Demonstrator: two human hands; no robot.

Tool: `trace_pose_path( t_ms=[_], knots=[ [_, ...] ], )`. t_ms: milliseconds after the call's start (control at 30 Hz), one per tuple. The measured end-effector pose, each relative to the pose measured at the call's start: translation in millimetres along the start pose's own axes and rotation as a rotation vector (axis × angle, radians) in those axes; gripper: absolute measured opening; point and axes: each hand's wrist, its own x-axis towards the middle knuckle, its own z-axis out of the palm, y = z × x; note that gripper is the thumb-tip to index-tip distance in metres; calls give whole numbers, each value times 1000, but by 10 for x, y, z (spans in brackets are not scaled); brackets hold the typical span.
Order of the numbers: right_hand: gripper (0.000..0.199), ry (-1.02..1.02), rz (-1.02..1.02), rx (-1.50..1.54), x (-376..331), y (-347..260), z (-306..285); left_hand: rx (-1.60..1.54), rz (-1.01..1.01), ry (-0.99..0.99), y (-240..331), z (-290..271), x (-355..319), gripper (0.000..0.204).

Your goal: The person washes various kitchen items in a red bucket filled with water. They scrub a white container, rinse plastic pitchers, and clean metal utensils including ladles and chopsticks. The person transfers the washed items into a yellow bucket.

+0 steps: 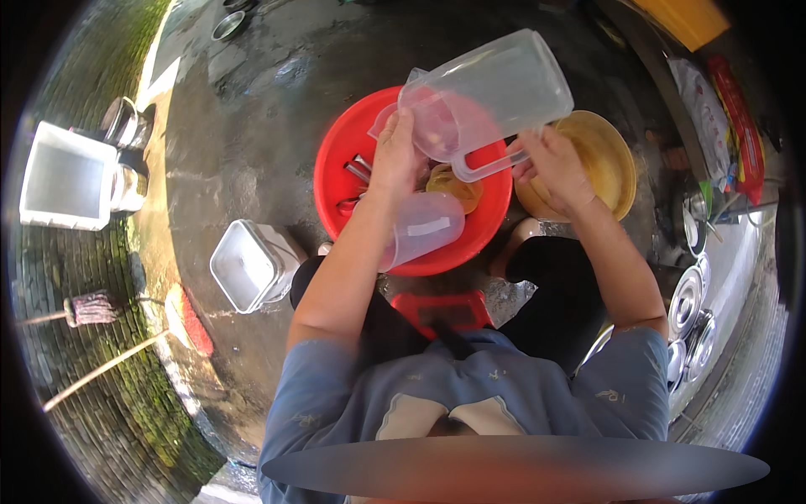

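A clear plastic pitcher [512, 84] is held tilted on its side above a red basin [336, 134]. My left hand [398, 160] grips it at the rim end, beside the spout. The fingers of my right hand [556, 166] are closed on its loop handle. Inside the basin, under my left forearm, lies another translucent plastic container [426, 223]. A yellowish see-through bowl [470, 193] sits beside it, partly covered by the pitcher's handle. Some metal-handled utensils [359, 165] rest at the basin's left side.
Right of the red basin stands a yellow basin [623, 164]. A white square bucket [277, 260] is on the wet floor to the left. Farther left are a white bin [67, 176], a mop [92, 309] and a red broom [191, 319]. Several metal lids [687, 301] lean at the right.
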Motion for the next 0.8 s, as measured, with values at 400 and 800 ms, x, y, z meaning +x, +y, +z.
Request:
trace_pose_path(
  t_ms=[400,800],
  knots=[
    [28,273,413,-748,485,1368,-2210,651,31,356,182,-725,195,22],
    [29,-248,922,-556,1192,3012,-1816,1839,211,-217,-161,-741,424,50]
  ],
)
